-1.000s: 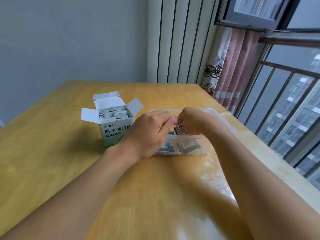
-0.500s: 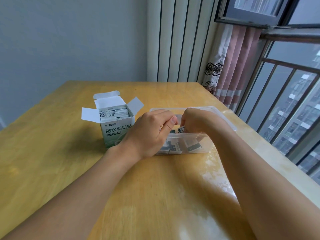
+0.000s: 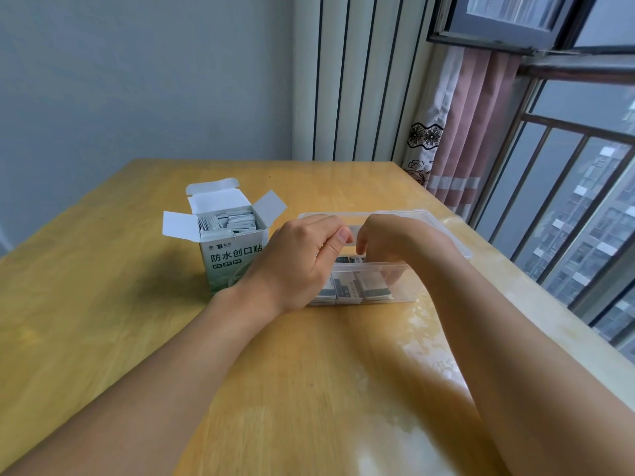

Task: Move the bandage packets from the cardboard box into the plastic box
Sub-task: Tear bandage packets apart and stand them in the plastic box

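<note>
Both hands at frame centre over plastic box. Left hand curled at box's left end, thumb against forefinger; whether pinching packet, cannot tell. Right hand fingers curled down inside box; grip hidden. Bandage packets stand on edge in plastic box, row running left-right. Cardboard box, left of centre on counter, flaps open, packets inside.

On my feed both forearms are bare, no sleeves; left hand and right hand seemingly without rings or watch.
</note>
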Available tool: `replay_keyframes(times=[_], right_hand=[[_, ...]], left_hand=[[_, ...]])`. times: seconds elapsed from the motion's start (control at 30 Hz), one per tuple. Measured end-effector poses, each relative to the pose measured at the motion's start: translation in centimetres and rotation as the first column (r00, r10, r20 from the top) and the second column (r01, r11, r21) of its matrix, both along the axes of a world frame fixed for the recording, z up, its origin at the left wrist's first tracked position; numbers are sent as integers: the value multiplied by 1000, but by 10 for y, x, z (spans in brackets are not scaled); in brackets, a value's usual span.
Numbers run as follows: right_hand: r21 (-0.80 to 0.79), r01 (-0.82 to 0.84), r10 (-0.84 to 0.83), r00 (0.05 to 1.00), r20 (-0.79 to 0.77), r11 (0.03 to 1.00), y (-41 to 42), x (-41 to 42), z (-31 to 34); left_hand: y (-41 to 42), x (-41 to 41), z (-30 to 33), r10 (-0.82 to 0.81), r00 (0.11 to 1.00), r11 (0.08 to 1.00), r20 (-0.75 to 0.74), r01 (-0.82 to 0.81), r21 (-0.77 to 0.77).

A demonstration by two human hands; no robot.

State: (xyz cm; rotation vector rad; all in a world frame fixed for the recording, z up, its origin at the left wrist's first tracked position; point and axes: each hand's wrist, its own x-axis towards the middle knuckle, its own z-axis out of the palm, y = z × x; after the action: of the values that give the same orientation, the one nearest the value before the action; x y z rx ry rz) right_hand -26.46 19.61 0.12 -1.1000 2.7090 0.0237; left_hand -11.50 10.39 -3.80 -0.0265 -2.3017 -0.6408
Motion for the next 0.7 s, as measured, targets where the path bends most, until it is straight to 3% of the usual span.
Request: replay_keyframes(times=[0.33, 0.7], right_hand=[[-11, -63, 63, 995, 76, 998, 15, 9, 15], [21, -75, 74, 996, 42, 997, 15, 12, 16]], left_hand=[[1, 3, 2, 8, 1000, 999, -5, -8, 43], [2, 3, 2, 7, 1000, 999, -19, -6, 48]])
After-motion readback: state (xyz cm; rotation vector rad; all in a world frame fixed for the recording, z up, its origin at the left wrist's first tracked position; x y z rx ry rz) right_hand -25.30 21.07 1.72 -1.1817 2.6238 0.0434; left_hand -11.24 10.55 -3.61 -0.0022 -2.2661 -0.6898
